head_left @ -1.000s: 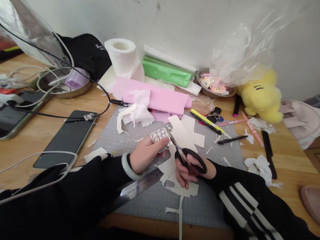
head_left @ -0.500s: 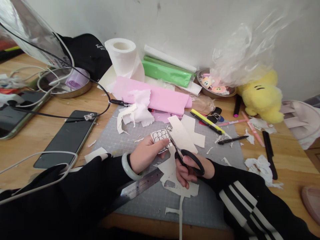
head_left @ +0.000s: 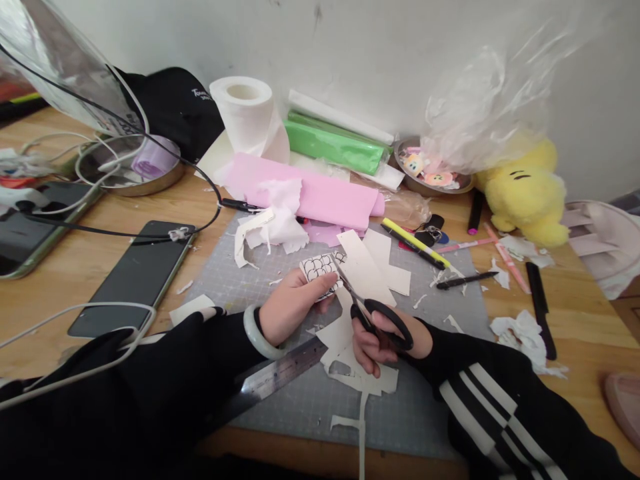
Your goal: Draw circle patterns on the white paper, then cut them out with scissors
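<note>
My left hand (head_left: 290,303) pinches a small white paper piece with a black scale pattern (head_left: 321,270) above the grey cutting mat (head_left: 440,400). My right hand (head_left: 383,340) grips black-handled scissors (head_left: 373,310), fingers through the loops, blades pointing up-left into the edge of the patterned paper. White paper offcuts (head_left: 350,363) lie under my right hand. A steel ruler (head_left: 280,373) lies on the mat below my left wrist, which wears a pale bangle.
A phone (head_left: 133,277) and cables lie on the left. A pink paper roll (head_left: 310,193), green roll (head_left: 333,147), tissue roll (head_left: 245,113), pens (head_left: 415,243), a yellow plush toy (head_left: 525,193) and a metal dish (head_left: 430,173) crowd the back. Scraps litter the wooden table (head_left: 580,313).
The scissors' handles closed slightly and then reopened, working along the patterned paper. Both hands stay almost in the same place.
</note>
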Available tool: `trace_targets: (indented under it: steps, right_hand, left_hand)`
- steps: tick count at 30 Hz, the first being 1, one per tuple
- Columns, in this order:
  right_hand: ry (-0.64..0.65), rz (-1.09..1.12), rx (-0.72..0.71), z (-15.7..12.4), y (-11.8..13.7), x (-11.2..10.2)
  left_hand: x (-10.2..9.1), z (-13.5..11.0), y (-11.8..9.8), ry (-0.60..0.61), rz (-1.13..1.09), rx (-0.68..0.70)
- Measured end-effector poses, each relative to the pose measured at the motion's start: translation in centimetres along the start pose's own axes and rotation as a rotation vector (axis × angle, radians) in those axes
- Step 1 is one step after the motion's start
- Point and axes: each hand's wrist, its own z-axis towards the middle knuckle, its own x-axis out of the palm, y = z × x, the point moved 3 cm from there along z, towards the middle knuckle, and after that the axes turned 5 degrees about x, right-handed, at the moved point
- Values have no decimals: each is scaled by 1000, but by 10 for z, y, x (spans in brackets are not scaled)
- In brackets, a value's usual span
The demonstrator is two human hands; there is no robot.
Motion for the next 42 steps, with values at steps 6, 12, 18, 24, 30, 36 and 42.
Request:
trace_targets:
  steps: [6,12,18,24,30,36,42]
  right_hand:
    - [-26,-17,1,-1,1,2]
    - [-17,-11,16,1,1,1]
    - [-18,-13,20,1,-1,0]
    - [-32,-19,30,0,0,2]
    - [-41,-12,35,0,0,2]
    - [-32,-16,27,0,0,1]
    - [-39,-33,22,-1,1,2]
  left_hand:
    - [0,0,-1,-9,-43,-12]
    - [-1,0,-1,-25,26,-29]
    - [0,0,-3,-49,60,-52]
    - [1,-2,-1,-57,34,-100]
    - [3,-3,2,-105,-58,-155]
    - [1,-3,2,-97,-4,-143]
    - [0,-3,4,-95,-1,-140]
